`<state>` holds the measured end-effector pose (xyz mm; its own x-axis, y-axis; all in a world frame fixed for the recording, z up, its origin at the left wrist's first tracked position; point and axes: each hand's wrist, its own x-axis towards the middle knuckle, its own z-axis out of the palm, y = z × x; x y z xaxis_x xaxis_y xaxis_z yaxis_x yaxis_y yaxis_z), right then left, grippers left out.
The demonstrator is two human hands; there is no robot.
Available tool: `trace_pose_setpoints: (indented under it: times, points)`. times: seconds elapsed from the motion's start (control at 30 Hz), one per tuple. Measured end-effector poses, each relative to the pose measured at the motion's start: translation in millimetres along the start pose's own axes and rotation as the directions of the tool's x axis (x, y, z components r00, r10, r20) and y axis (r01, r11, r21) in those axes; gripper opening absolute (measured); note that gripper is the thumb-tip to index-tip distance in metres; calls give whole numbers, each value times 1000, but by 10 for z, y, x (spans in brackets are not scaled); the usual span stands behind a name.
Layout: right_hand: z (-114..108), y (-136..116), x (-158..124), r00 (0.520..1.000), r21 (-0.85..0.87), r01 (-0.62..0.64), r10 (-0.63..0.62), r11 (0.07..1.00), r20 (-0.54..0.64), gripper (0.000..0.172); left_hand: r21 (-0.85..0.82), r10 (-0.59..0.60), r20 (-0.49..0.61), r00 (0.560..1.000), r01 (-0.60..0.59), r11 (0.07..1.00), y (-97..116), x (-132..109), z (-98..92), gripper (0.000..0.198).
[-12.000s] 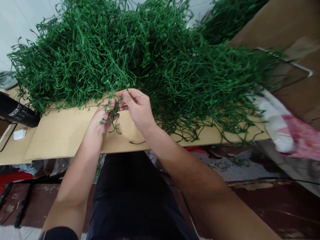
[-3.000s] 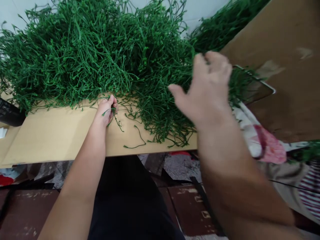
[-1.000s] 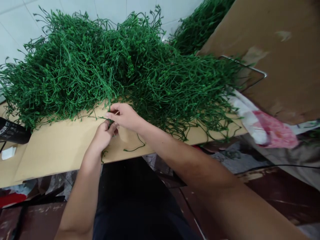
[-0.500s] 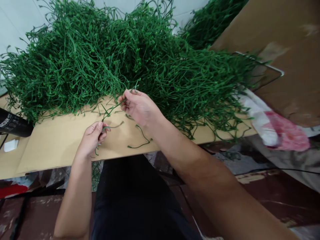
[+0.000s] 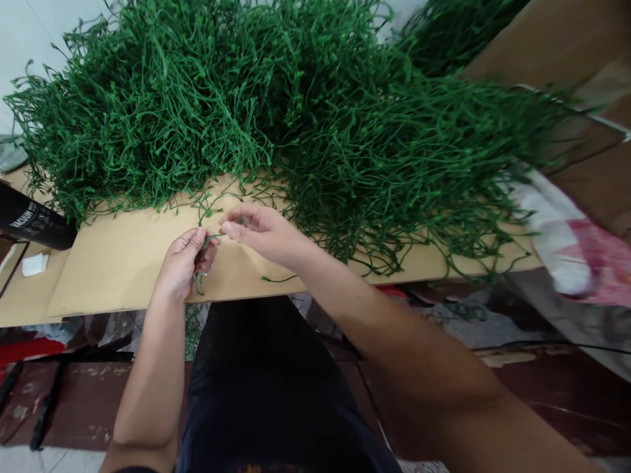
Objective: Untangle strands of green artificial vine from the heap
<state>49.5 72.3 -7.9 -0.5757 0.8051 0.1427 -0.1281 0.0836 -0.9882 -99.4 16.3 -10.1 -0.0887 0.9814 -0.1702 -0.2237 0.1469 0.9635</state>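
Two bare hands meet over a flat tan cardboard surface (image 5: 123,263), seen from above. The left hand (image 5: 183,263) is closed around a thin green plastic stem (image 5: 200,279), whose lower end curls out beneath the fist near the surface's near edge. The right hand (image 5: 261,231) sits just beside it to the right, thumb and forefinger pinched on the same stem's other end. A single loose green strand (image 5: 279,278) lies on the cardboard just under the right wrist. Far behind the hands, a large tangled heap of green plastic stems (image 5: 276,112) covers most of the surface. A black cylinder with white lettering (image 5: 32,222) lies at the left edge. A white and pink cloth (image 5: 576,253) hangs at the right.
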Motion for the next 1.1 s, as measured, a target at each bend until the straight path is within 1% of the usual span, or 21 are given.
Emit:
trace_pose_setpoints:
  times: [0.03,0.1,0.17,0.23,0.33,0.43,0.53,0.6,0.63,0.7,0.73,0.77,0.83,0.87,0.9,0.93,0.97,1.0,1.03,1.07,1.1]
  points:
    - [33,15,-9,999,-23,27,-27,999,26,30,5,1,-7,1000,-1,1000,-5,2,8,32]
    - [74,40,-22,996,-75,88,-87,993,20,28,13,-5,-22,1000,5,1000,-11,9,13,32]
    - [83,55,-34,988,-139,137,-146,981,-54,31,4,-14,-55,998,14,1000,-11,18,5,30]
    - [75,56,-48,972,-196,159,-188,968,-141,39,-24,-1,-100,995,-2,1000,-12,31,-14,28]
    - [67,47,-67,953,-247,167,-220,955,-208,52,-69,11,-131,991,-20,997,-24,49,-40,27]
    - [80,44,-77,956,-249,167,-219,954,-197,56,-95,2,-129,992,-15,995,-37,56,-48,25]
    - [68,33,-90,959,-257,175,-223,951,-173,55,-106,22,-117,993,-34,994,-27,47,-50,24]
    - [1,5,-112,954,-298,178,-239,938,-181,52,-105,33,-87,996,-42,994,3,14,-68,24]
    - [-63,-15,-127,947,-332,171,-248,928,-204,50,-95,40,-68,997,-47,994,26,-19,-90,23]
    - [-265,-61,-162,919,-427,139,-277,894,-281,44,-37,62,-42,997,-64,997,84,-135,-178,23]
    - [-401,-82,-181,892,-485,112,-303,867,-335,42,17,78,-33,996,-78,997,117,-221,-250,23]
    - [-555,-101,-201,854,-552,73,-338,831,-395,39,92,85,-31,996,-82,992,152,-326,-344,23]
    - [-880,-127,-251,766,-702,-55,-422,710,-486,34,272,80,-6,997,-75,959,219,-579,-592,26]
    - [-1026,-136,-285,723,-768,-142,-464,625,-511,32,368,40,-1,999,-37,929,247,-717,-736,27]
    - [-1145,-144,-325,686,-814,-233,-503,533,-525,29,459,-43,11,999,33,888,271,-855,-883,27]
    - [-1224,-153,-373,660,-843,-308,-539,442,-524,27,532,-98,-13,995,90,842,286,-986,-1022,28]
    - [-1256,-162,-426,649,-863,-351,-570,364,-504,27,589,-152,-36,988,144,795,290,-1104,-1145,30]
    - [-1239,-172,-484,652,-883,-360,-596,301,-469,29,641,-229,-58,972,212,738,280,-1204,-1247,32]
    - [-1177,-181,-542,670,-909,-332,-615,252,-416,30,676,-283,-93,954,270,685,252,-1283,-1326,35]
    - [-1076,-185,-598,704,-940,-267,-622,213,-341,29,701,-352,-115,929,327,634,203,-1339,-1383,37]
    - [-951,-182,-648,744,-968,-171,-620,181,-248,28,720,-423,-133,897,380,581,129,-1374,-1426,39]
